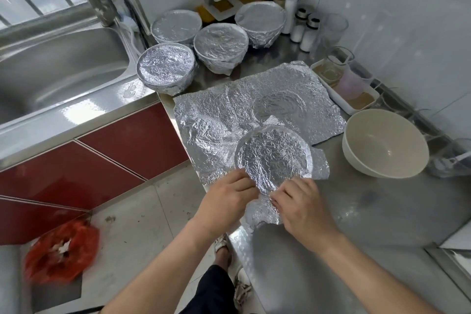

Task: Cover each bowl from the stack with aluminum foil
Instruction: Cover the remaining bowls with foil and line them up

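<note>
Foil, crinkled and silver, is stretched flat over the mouth of the bowl in hand (274, 158), which stands close to the front left edge of the steel counter (369, 216). Below its near rim a foil skirt (265, 214) hangs loose and rumpled down to the counter's edge. The left hand (226, 201) has its fingers curled in against the near-left side of the rim, gripping the foil skirt there. The right hand (303, 206) pinches the same skirt at the near-right side, fingers bent, with the fingertips just under the rim. The two hands sit close together, almost touching.

Behind the bowl a large flat foil sheet (254, 99) lies spread over the middle of the counter, and its creases show round bowl marks. The bowl rests on this sheet's near part.

At the far left corner four covered bowls stand in a cluster: one (166, 66) at the left edge beside the sink (63, 64), one (175, 25) behind it, one (220, 42) in the middle and one (260, 18) furthest back.

A bare white bowl (382, 145) sits upright by the right edge, apart from the sheet. Behind it is a white tray (356, 107) of glasses, and salt shakers (303, 28) stand in the far corner. On the floor lies a red bag (61, 250).
</note>
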Demonstrator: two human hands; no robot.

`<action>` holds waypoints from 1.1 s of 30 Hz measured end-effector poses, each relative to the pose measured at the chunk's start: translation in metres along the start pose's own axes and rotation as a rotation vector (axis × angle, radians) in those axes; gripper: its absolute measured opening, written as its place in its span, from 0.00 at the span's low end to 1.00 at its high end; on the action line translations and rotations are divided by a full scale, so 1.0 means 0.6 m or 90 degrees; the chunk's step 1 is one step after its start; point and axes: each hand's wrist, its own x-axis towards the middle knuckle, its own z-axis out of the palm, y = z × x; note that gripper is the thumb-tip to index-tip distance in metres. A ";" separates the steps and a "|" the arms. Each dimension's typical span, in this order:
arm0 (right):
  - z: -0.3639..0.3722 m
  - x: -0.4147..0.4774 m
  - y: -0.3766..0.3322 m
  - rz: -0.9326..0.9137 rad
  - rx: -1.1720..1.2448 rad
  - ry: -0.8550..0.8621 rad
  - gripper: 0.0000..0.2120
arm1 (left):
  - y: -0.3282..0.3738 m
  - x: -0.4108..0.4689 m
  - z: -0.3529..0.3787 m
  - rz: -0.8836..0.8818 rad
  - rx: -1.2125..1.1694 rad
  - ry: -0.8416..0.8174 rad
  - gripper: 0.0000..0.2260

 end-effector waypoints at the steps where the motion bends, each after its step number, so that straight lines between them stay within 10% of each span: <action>1: 0.001 0.002 0.000 -0.006 -0.001 0.001 0.09 | -0.001 0.001 0.000 -0.004 -0.001 -0.006 0.06; 17: -0.030 -0.007 0.063 -0.069 0.053 -0.020 0.03 | 0.035 0.023 0.031 -0.027 0.000 -0.053 0.12; 33: -0.085 0.043 0.091 -0.295 -0.049 0.088 0.18 | 0.097 0.069 0.011 -0.085 0.139 0.011 0.12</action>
